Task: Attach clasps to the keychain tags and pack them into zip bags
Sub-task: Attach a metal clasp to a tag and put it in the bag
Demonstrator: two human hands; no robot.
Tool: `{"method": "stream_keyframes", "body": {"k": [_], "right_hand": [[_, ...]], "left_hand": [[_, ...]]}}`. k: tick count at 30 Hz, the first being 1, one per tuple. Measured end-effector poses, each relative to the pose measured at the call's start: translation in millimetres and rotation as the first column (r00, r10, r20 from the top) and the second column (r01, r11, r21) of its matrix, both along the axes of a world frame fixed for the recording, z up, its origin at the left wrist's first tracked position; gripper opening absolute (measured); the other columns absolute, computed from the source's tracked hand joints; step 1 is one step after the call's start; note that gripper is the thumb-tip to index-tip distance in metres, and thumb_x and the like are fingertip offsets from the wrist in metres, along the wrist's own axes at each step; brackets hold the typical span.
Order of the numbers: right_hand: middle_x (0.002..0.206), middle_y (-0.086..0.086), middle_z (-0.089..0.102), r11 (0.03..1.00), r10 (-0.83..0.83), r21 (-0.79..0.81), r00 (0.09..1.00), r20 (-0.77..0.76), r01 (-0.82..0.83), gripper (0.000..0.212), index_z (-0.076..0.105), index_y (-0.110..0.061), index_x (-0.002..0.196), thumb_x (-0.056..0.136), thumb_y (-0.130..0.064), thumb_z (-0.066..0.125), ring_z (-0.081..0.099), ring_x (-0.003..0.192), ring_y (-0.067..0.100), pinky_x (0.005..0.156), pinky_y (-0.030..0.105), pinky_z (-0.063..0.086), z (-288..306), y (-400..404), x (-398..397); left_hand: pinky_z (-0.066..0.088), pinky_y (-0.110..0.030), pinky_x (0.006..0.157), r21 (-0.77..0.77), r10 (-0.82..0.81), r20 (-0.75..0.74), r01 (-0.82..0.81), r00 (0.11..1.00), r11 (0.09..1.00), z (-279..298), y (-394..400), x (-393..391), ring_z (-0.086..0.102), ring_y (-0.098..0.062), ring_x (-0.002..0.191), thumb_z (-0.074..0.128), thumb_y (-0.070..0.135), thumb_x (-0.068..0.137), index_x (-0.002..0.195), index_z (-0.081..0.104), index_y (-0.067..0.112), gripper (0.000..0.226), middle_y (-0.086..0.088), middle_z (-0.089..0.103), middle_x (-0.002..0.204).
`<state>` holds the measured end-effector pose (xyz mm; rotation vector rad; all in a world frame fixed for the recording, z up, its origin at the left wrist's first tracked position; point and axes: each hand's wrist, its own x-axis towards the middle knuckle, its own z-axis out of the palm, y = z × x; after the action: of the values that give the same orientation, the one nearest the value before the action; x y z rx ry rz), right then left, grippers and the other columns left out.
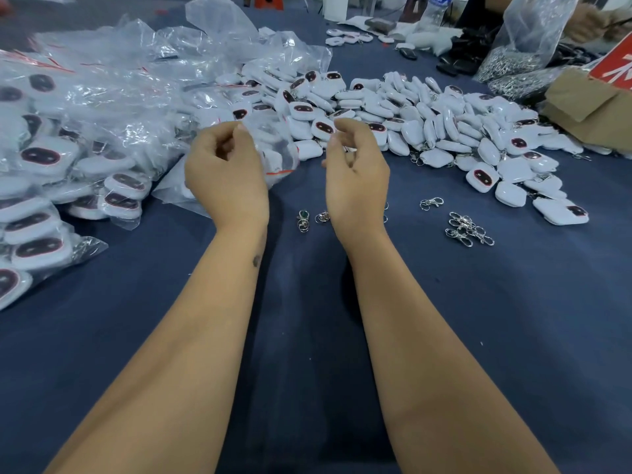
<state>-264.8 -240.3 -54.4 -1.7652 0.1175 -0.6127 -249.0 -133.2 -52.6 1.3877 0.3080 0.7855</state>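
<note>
My left hand (225, 172) and my right hand (355, 172) hover side by side above the blue table, fingers loosely curled, with nothing visible in either. Just behind my left hand lies a clear zip bag (278, 159) with a red seal line and a white tag inside. A big heap of loose white keychain tags (427, 124) with dark oval faces spreads across the middle and right. Loose metal clasps (468, 229) lie on the cloth to the right of my right wrist, and two more clasps (309, 218) lie between my wrists.
Packed zip bags (61, 155) pile up along the left side. A cardboard box (588, 104) and a plastic bag of metal clasps (519, 59) stand at the far right, where another person's hand (588, 22) works. The blue tablecloth (307, 336) stretches toward me.
</note>
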Motion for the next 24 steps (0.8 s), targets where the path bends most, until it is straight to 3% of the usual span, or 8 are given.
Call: {"method": "stream_keyframes", "body": {"k": [2,5,8,10,12,17,21,24], "right_hand": [[0.102,-0.008,0.061,0.999,-0.040,-0.011,0.997,-0.060,0.040,0.026,0.060,-0.019,0.119,0.097,-0.015,0.046,0.057,0.082,0.012,0.084,0.043,0.054,0,-4,2],[0.120,-0.004,0.059,0.994,-0.058,-0.097,0.983,-0.175,0.041,0.032,0.058,-0.020,0.124,0.095,-0.014,0.046,0.058,0.102,0.014,0.093,0.042,0.050,-1,-7,5],[0.126,-0.001,0.058,0.980,-0.032,-0.200,0.976,-0.217,-0.013,0.033,0.060,-0.018,0.124,0.094,-0.013,0.046,0.055,0.114,0.017,0.098,0.037,0.045,-3,-8,5],[0.127,0.002,0.059,0.960,-0.009,-0.273,0.973,-0.231,-0.056,0.034,0.062,-0.015,0.123,0.093,-0.012,0.046,0.053,0.117,0.020,0.101,0.039,0.042,-4,-6,4],[0.128,0.003,0.061,0.925,-0.012,-0.372,0.971,-0.238,-0.080,0.035,0.063,-0.014,0.123,0.092,-0.011,0.046,0.052,0.119,0.023,0.103,0.042,0.040,-5,-5,5],[0.132,0.002,0.058,0.829,-0.088,-0.556,0.970,-0.228,-0.056,0.038,0.059,-0.017,0.129,0.093,-0.016,0.046,0.045,0.124,0.025,0.104,0.036,0.032,-3,-1,12],[0.139,0.003,0.050,0.751,-0.159,-0.660,0.965,-0.210,-0.020,0.044,0.052,-0.021,0.136,0.092,-0.026,0.048,0.039,0.129,0.027,0.105,0.036,0.029,6,4,35],[0.152,0.007,0.033,0.733,-0.190,-0.680,0.951,-0.244,-0.028,0.049,0.046,-0.023,0.140,0.091,-0.031,0.049,0.025,0.141,0.029,0.115,0.044,0.020,9,3,64]], "left_hand": [[0.047,-0.016,0.068,0.019,0.069,0.076,-0.070,0.995,0.997,2,2,-1,0.053,0.000,0.068,0.058,0.013,0.091,0.085,0.064,0.021,0.011,0.009,0.061,0.076],[0.043,-0.013,0.068,0.253,-0.024,0.100,-0.002,0.995,0.968,-1,-4,-3,0.052,0.005,0.068,0.056,0.013,0.090,0.082,0.059,0.025,0.014,0.016,0.057,0.075],[0.048,-0.027,0.074,0.565,-0.211,-0.116,0.239,0.971,0.790,-11,-12,-2,0.060,-0.010,0.078,0.055,0.017,0.091,0.083,0.061,0.023,0.012,0.009,0.064,0.081],[0.045,-0.031,0.072,0.685,-0.196,-0.272,0.333,0.942,0.648,-18,-13,0,0.060,-0.016,0.083,0.054,0.021,0.092,0.087,0.064,0.020,0.012,0.006,0.067,0.088],[0.040,-0.031,0.069,0.736,-0.135,-0.304,0.323,0.943,0.596,-20,-12,2,0.059,-0.018,0.085,0.052,0.022,0.094,0.092,0.067,0.019,0.015,0.004,0.068,0.092],[0.030,-0.028,0.070,0.649,-0.022,-0.305,0.225,0.952,0.727,-17,-9,6,0.049,-0.015,0.083,0.045,0.019,0.098,0.095,0.055,0.019,0.010,0.005,0.059,0.095],[0.034,-0.014,0.059,0.329,-0.010,-0.292,0.110,0.956,0.938,-14,-6,16,0.047,-0.002,0.070,0.041,0.016,0.101,0.097,0.048,0.017,0.008,0.014,0.049,0.082],[0.037,-0.003,0.060,0.171,-0.019,-0.240,0.061,0.971,0.983,-13,-5,19,0.049,0.011,0.064,0.041,0.013,0.100,0.094,0.049,0.018,0.011,0.015,0.050,0.079]]}}
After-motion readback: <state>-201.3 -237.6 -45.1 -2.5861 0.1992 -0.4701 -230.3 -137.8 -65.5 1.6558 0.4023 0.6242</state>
